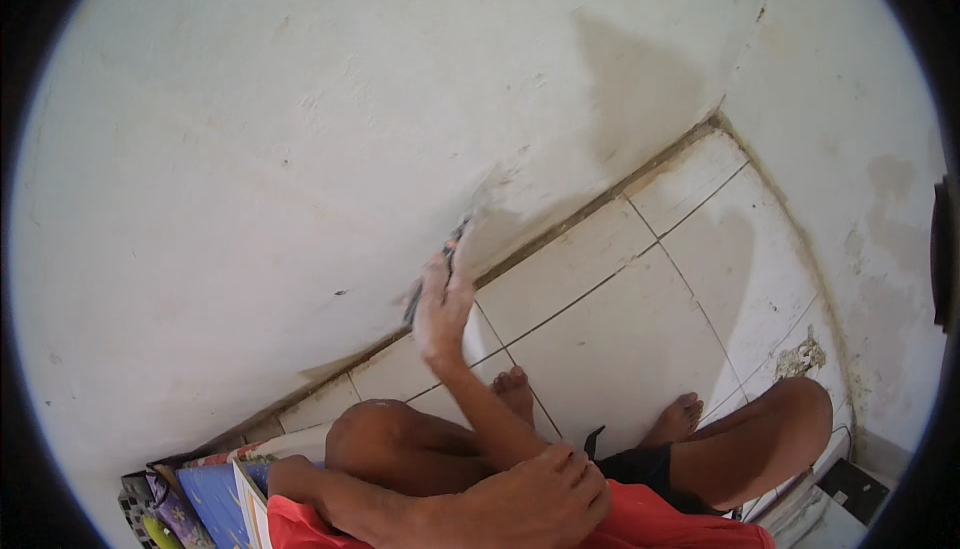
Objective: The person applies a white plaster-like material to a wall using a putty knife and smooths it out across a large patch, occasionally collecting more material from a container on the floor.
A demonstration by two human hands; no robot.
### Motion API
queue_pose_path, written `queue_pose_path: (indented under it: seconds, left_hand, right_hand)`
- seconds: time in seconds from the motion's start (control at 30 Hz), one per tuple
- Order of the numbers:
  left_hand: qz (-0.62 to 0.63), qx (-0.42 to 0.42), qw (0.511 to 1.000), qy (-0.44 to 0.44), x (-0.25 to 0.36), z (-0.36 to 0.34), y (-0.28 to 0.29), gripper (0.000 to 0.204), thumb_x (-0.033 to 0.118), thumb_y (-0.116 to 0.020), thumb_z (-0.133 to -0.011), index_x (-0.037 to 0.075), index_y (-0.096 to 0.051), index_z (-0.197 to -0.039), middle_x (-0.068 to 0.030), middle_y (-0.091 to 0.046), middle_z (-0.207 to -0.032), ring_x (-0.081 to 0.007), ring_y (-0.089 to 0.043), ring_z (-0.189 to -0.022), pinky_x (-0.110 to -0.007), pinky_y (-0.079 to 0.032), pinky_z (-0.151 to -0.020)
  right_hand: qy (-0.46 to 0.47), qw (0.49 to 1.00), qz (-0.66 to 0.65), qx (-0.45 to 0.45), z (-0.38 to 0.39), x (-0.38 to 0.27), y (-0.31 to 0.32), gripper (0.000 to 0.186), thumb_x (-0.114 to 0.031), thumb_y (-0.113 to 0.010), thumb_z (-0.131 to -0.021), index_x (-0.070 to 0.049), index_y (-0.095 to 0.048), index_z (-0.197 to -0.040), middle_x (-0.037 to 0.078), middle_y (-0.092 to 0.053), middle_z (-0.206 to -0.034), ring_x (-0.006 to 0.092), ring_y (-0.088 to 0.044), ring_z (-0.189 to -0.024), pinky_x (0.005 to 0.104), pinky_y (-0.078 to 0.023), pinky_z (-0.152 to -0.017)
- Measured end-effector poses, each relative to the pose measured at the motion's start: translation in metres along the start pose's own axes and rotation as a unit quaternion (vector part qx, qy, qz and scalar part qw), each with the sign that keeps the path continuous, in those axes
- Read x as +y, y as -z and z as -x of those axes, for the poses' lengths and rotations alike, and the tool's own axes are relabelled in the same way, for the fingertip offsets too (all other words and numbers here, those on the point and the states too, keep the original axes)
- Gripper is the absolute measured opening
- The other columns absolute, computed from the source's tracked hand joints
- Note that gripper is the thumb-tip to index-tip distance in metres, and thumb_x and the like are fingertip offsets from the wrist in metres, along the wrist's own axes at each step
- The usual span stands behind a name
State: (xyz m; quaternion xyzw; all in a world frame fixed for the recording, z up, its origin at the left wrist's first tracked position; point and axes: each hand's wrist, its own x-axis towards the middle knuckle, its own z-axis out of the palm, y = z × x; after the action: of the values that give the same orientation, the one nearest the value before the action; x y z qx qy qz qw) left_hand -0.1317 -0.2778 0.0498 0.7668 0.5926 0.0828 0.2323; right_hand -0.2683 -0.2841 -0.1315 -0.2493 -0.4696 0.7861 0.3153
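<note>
My right hand (443, 309), dusted white, is closed around a slim dark hand tool (455, 239) with an orange bit. The tool's tip points up at the white wall (300, 149), beside a rough grey patch (490, 194) just above the floor line. I cannot tell whether tip and wall touch. Lower down, my left hand (560, 484) lies across my lap, over the near end of my right forearm. Its fingers are bent down, and what is under them is hidden. Red cloth (660, 519) shows beneath it.
Pale floor tiles (600, 299) with dark joints run along the wall to a corner at the upper right. My bent knees and bare feet take up the near floor. A blue patterned panel (215, 499) and bright cloth stand at lower left. A damaged spot (800, 359) marks the right edge.
</note>
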Motion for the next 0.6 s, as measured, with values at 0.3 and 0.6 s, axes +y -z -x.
queue_pose_path:
  seconds: [0.3,0.6]
  left_hand:
    - [-0.005,-0.04,0.999,0.026,-0.002,0.008,0.007,0.035,0.026,-0.054,-0.092,-0.001,-0.061,-0.114,-0.0119,-0.064,-0.109,-0.0254,-0.058,-0.104,-0.04,-0.04,-0.097]
    - [-0.095,-0.062,0.993,-0.042,0.0,-0.002,0.006,0.038,0.026,-0.056,-0.092,-0.002,-0.061,-0.117,-0.0141,-0.063,-0.109,-0.029,-0.057,-0.106,-0.041,-0.042,-0.096]
  right_hand:
    - [0.065,0.997,0.004,0.039,0.003,0.003,-0.012,0.061,-0.011,-0.039,-0.105,-0.013,-0.016,-0.162,-0.002,-0.046,-0.082,0.0064,-0.044,-0.054,0.024,-0.043,-0.047]
    - [0.005,0.999,0.005,0.04,-0.012,-0.026,0.0,0.062,-0.038,-0.032,-0.11,-0.003,-0.019,-0.159,0.023,-0.022,-0.164,0.0333,-0.025,-0.151,0.0401,-0.023,-0.121]
